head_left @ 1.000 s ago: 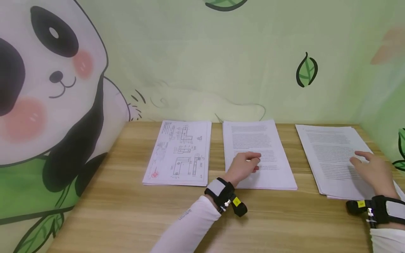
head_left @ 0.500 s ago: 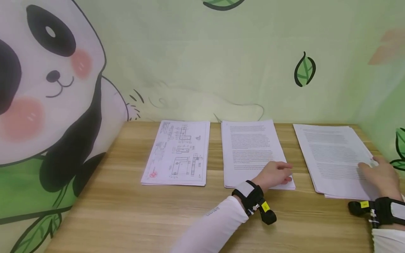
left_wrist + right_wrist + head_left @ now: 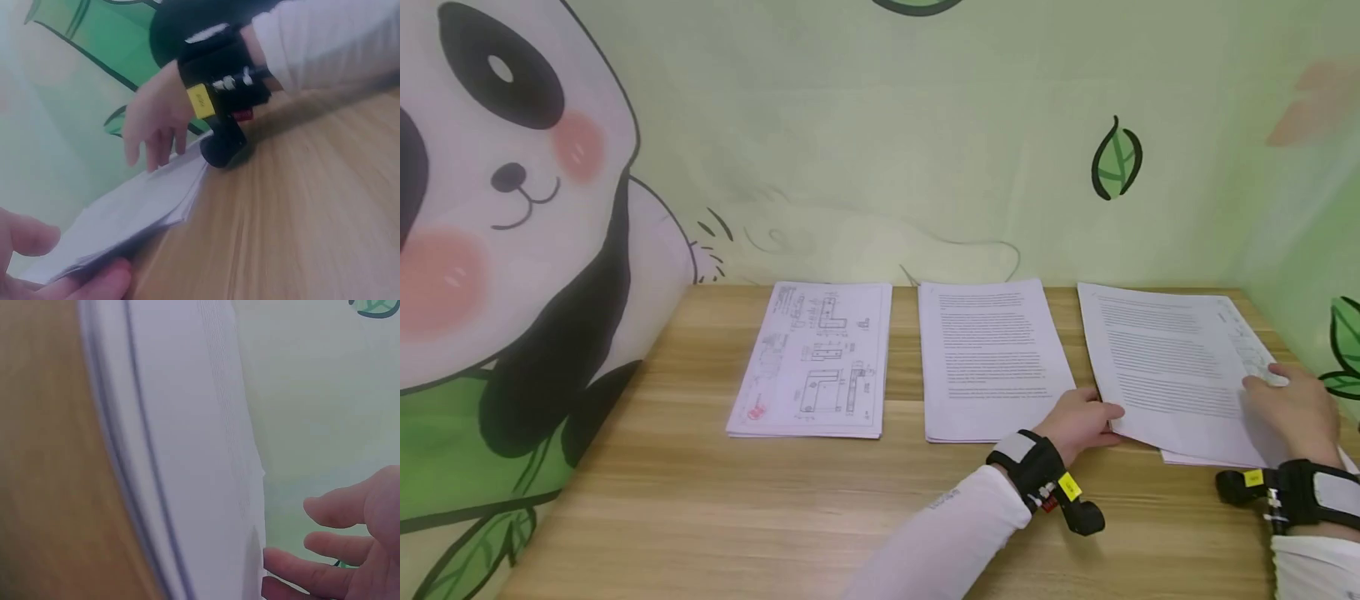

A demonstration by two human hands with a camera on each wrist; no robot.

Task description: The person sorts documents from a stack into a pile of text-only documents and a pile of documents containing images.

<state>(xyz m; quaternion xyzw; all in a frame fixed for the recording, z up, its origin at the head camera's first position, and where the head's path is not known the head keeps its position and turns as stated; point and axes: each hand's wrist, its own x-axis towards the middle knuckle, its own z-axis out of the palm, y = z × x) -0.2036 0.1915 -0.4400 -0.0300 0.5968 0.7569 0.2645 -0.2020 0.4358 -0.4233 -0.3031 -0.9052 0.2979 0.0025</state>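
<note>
My left hand (image 3: 1075, 423) is at the lower left corner of the right-hand stack of printed paper (image 3: 1161, 350), holding its upper sheets. In the left wrist view, the thumb (image 3: 32, 235) lies above the sheets and fingers (image 3: 103, 282) reach underneath. My right hand (image 3: 1296, 408) rests at that stack's right edge with its thumb over the page. Its fingers (image 3: 306, 572) extend fairly straight against the edge in the right wrist view. The upper sheets sit askew to the left, baring a strip of a sheet with line drawings (image 3: 1246, 340).
A middle stack of text pages (image 3: 985, 333) lies just left of my left hand. Farther left is a stack topped by a technical drawing (image 3: 812, 358) with a red stamp. All lie on a wooden table (image 3: 760, 517) against a printed fabric backdrop (image 3: 850, 150).
My left hand has moved right, from over the middle stack to the right-hand stack's corner. The upper sheets there have shifted left, exposing the drawing strip. My right hand has dropped to the stack's edge.
</note>
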